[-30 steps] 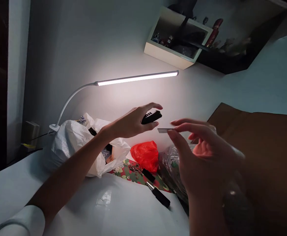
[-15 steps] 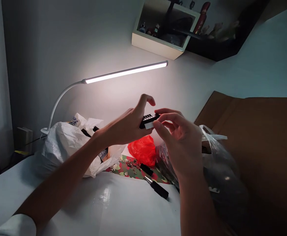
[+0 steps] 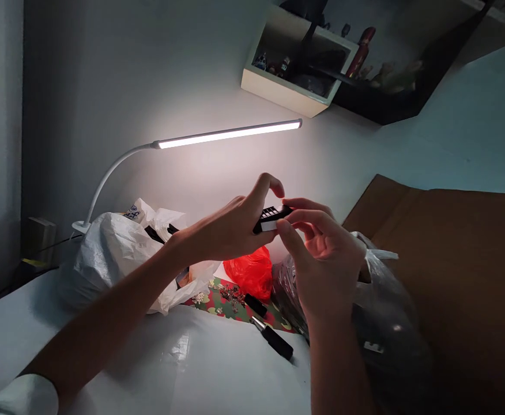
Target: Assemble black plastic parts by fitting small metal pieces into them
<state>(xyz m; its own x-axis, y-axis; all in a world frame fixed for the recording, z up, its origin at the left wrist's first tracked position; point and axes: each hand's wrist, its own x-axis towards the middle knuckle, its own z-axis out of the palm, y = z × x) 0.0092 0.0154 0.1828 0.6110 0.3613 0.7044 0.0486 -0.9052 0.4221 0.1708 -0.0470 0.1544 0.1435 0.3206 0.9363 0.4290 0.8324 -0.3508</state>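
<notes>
My left hand (image 3: pixel 230 227) is raised above the table and pinches a small black ribbed part (image 3: pixel 272 215) between thumb and fingers. My right hand (image 3: pixel 321 253) meets it from the right, thumb and forefinger closed on a thin white strip (image 3: pixel 268 226) pressed against the black part's underside. Both hands hover under the lit bar of a white desk lamp (image 3: pixel 229 133).
On the white table (image 3: pixel 183 369) lie a white plastic bag (image 3: pixel 118 253), a red bag (image 3: pixel 252 270), a clear bag of dark parts (image 3: pixel 382 311), a patterned mat with small metal pieces (image 3: pixel 230 295) and a black-handled tool (image 3: pixel 274 339). A brown board (image 3: pixel 460 253) stands right; a shelf (image 3: pixel 296 63) hangs above.
My right hand has brought the white strip leftward from a gap to the black part held by my left hand, and now holds it against that part. The view shifted slightly.
</notes>
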